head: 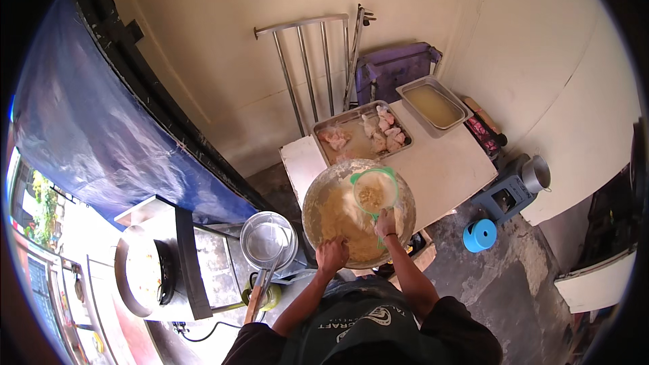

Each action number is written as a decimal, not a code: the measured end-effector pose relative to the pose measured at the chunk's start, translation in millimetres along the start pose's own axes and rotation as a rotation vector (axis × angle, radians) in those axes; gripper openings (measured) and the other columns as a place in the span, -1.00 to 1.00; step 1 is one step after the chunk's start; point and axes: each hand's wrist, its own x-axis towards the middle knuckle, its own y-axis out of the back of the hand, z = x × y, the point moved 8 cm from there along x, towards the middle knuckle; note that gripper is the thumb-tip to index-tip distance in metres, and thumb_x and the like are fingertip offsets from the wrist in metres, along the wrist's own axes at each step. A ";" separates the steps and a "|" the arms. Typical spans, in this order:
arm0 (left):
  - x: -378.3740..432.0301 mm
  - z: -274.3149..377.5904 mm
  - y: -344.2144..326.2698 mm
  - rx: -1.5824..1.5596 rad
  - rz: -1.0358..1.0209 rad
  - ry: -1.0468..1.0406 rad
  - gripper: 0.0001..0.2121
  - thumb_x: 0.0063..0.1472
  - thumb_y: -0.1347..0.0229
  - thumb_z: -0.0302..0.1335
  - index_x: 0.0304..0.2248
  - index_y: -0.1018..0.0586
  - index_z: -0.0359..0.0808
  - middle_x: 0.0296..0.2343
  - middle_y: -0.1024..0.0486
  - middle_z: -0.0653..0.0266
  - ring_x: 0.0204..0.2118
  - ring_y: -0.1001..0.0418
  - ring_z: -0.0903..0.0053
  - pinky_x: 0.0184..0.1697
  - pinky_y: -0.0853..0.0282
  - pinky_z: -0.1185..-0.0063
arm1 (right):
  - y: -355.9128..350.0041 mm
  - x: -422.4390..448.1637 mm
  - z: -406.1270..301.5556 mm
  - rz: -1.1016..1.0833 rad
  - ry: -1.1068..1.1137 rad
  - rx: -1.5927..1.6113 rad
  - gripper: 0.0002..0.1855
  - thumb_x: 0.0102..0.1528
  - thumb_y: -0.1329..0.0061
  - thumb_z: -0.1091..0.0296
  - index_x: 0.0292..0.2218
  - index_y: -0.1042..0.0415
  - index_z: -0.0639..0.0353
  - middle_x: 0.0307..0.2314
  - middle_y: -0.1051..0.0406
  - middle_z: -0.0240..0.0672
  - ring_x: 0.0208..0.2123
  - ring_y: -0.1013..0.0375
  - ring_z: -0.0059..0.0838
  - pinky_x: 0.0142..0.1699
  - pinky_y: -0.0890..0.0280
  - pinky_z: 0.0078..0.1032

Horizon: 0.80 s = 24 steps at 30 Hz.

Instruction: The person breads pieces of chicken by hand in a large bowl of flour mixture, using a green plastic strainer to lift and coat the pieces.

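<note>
A large round metal basin [315, 200] holds pale yellow flour [334, 228] and sits at the near edge of the table. My right hand [386, 222] grips the handle of a green-rimmed sieve [372, 192], held over the basin's right half. Crumbly lumps and whitish flour lie in the sieve's mesh. My left hand [332, 254] rests at the basin's near left side, its curled fingers over the rim or in the flour; I cannot tell whether it grips anything. Beyond the basin, raw floured chicken pieces [394, 138] lie in a rectangular metal tray [320, 125].
A metal pan of cloudy liquid [431, 106] stands on the white table [441, 172] at the back right. Left are wire strainers [268, 241] with a wooden handle and a wok [127, 284]. A blue plastic stool [479, 235] stands on the floor at right.
</note>
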 end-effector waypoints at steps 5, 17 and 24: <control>-4.0 -15.7 2.3 0.049 -0.014 0.075 -0.84 -0.03 0.08 -0.41 -0.46 -0.49 -0.24 -0.51 -0.48 0.11 -0.44 -0.44 0.23 -0.32 -0.32 0.36 | -16.5 -25.2 -24.3 -0.017 0.076 -0.131 -0.65 0.13 0.43 0.15 -0.24 -0.20 0.26 -0.71 -0.24 -0.28 -0.79 -0.23 -0.43 -0.71 -0.13 -0.47; -1.8 -5.2 5.5 0.049 -0.009 0.056 -0.86 -0.03 0.07 -0.41 -0.48 -0.48 -0.24 -0.51 -0.47 0.12 -0.44 -0.43 0.22 -0.33 -0.32 0.35 | -8.5 -2.0 -7.4 -0.087 0.092 -0.257 -0.55 0.13 0.38 0.13 -0.07 -0.09 0.29 -0.69 -0.23 -0.27 -0.76 -0.22 -0.42 -0.68 -0.14 -0.44; -0.9 -6.3 2.2 0.051 0.005 0.026 -0.86 -0.03 0.07 -0.41 -0.49 -0.47 -0.25 -0.54 -0.47 0.11 -0.48 -0.43 0.22 -0.36 -0.33 0.35 | -7.5 -8.6 -20.1 -0.003 0.213 -0.250 -0.56 0.09 0.29 0.18 -0.10 -0.07 0.32 -0.48 -0.32 -0.01 -0.55 -0.36 -0.16 -0.50 -0.27 -0.31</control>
